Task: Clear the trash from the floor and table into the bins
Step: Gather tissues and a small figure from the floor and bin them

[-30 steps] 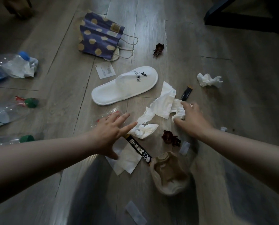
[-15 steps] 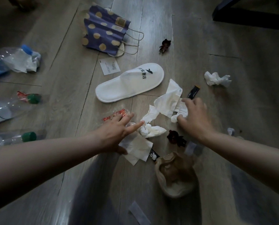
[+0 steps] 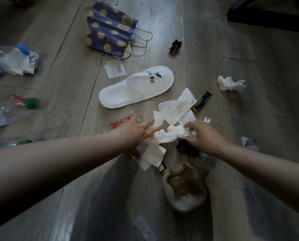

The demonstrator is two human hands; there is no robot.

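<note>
Trash lies scattered on a grey wooden floor. My right hand (image 3: 203, 136) grips a crumpled white tissue (image 3: 181, 132) in the middle of the pile. My left hand (image 3: 135, 132) reaches in from the left with straight fingers whose tips touch another crumpled tissue (image 3: 162, 137). A flat white tissue (image 3: 177, 106) lies just beyond both hands, and a folded one (image 3: 151, 156) lies under my left wrist. A dark brown figurine (image 3: 184, 147) sits below my right hand. No bin is in view.
A white slipper (image 3: 136, 88), a spotted purple paper bag (image 3: 108, 32), a receipt (image 3: 114, 68), a black sachet (image 3: 202, 100), a crumpled tissue (image 3: 230, 83) and a second brown figurine (image 3: 174, 47) lie beyond. Plastic bottles (image 3: 4, 112) lie left. A crushed brown paper cup (image 3: 185, 185) is near me.
My right hand has moved left and gathered a white tissue into a ball. My left hand has slid right until its fingertips reach the crumpled tissue.
</note>
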